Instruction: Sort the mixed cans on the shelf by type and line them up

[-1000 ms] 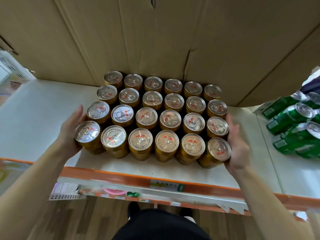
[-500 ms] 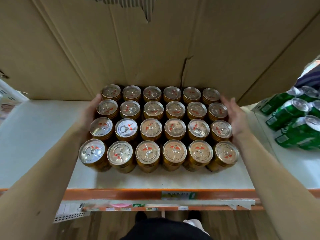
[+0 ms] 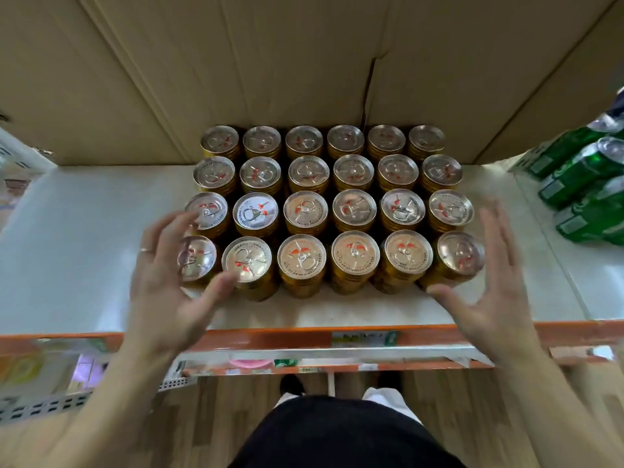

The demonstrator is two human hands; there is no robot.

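Several gold cans [image 3: 332, 211] with silver pull-tab lids stand upright in a tight block of rows on the white shelf [image 3: 84, 265]. My left hand [image 3: 169, 292] hovers with spread fingers at the block's front left corner, partly in front of the corner can [image 3: 196, 261]. My right hand [image 3: 489, 292] is spread open by the front right corner can [image 3: 459, 258]. Neither hand holds a can. Both hands look blurred.
Green cans [image 3: 587, 187] lie on their sides on the shelf at the right. Brown cardboard [image 3: 304, 62] backs the shelf. The shelf has an orange front edge [image 3: 304, 336] with a price label [image 3: 364, 339]. A lower shelf and wood floor lie below.
Both hands have drawn back from the far rows of the block toward the front corners and lifted off the cans, fingers spread. The cans have stayed in their rows.
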